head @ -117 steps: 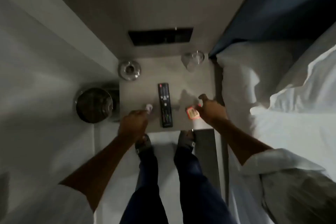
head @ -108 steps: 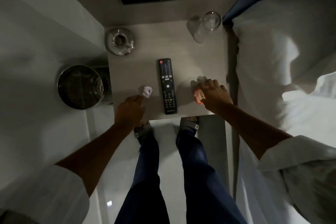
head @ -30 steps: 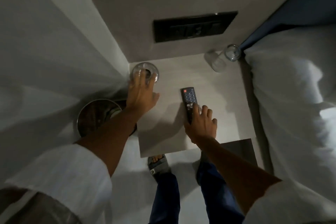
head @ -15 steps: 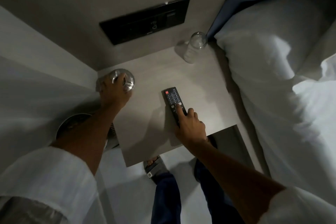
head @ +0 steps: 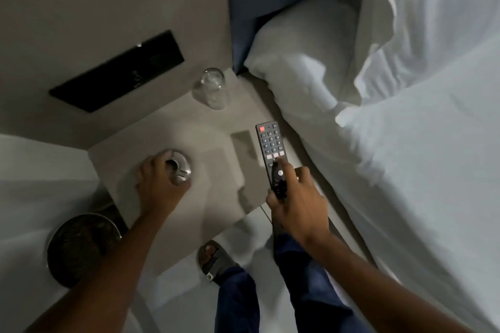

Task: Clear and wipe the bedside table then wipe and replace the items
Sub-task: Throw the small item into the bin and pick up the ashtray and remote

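Observation:
The grey bedside table [head: 151, 143] stands between the wall and the bed. My right hand [head: 297, 203] grips the lower end of a black remote [head: 270, 146], which is lifted off the tabletop near the table's right edge; its shadow lies on the surface to the left. My left hand [head: 159, 184] is closed over a round glass ashtray [head: 180, 169] on the left half of the table. An upturned clear glass [head: 212, 88] stands at the table's back corner, untouched.
A round metal bin [head: 81, 246] sits on the floor left of the table. The bed with a white pillow [head: 305, 62] and duvet [head: 422, 157] borders the right side. A black switch panel [head: 116, 73] is on the wall behind. My sandalled foot [head: 213, 259] is below the table's front edge.
My right hand has picked the remote off the table and carried it to the right, towards the bed. My left hand has closed around the ashtray. The crumpled paper and orange packet are gone from the table.

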Tool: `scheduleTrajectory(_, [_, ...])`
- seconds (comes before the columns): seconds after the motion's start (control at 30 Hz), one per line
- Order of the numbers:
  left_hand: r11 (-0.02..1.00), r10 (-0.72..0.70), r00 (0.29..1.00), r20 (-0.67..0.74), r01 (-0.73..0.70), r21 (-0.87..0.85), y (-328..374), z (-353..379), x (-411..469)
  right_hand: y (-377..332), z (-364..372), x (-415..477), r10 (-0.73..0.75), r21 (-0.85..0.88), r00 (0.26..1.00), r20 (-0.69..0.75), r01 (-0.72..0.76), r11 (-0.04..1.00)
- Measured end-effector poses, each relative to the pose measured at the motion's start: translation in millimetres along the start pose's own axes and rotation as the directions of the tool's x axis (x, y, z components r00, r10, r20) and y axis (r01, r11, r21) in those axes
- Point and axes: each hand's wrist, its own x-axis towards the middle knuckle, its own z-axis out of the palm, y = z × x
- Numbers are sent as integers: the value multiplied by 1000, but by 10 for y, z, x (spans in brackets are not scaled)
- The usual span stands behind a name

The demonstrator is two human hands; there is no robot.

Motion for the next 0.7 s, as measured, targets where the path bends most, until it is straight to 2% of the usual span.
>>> scheduleTrajectory(0.07, [980,196,980,35,-195,-27,455,-23,-283,41,-239,-98,9,79,999,-53,-5,997])
scheduleTrajectory(0.2, [885,454,883,115,-434,-167,1437,-77,-823,306,-854,-396,80,173,970,-228,-41,984])
scheduleTrajectory(0.33, [720,680,730,69,-647,-252,2358,-6,-1168,829,-1462,-560,290,294,853,-433,-171,941])
scheduleTrajectory(0.43, [626,770,633,82,-724,-290,2979,123,-1327,1253,-1799,-523,427,337,751,-504,-284,898])
scheduleTrajectory(0.5, [591,803,584,119,-755,-284,3288,257,-1397,1521,-1925,-468,501,357,705,-502,-359,863])
scheduleTrajectory(0.7, [543,830,481,281,-813,-212,3782,738,-1497,2182,-2012,-406,610,328,637,-472,-516,791])
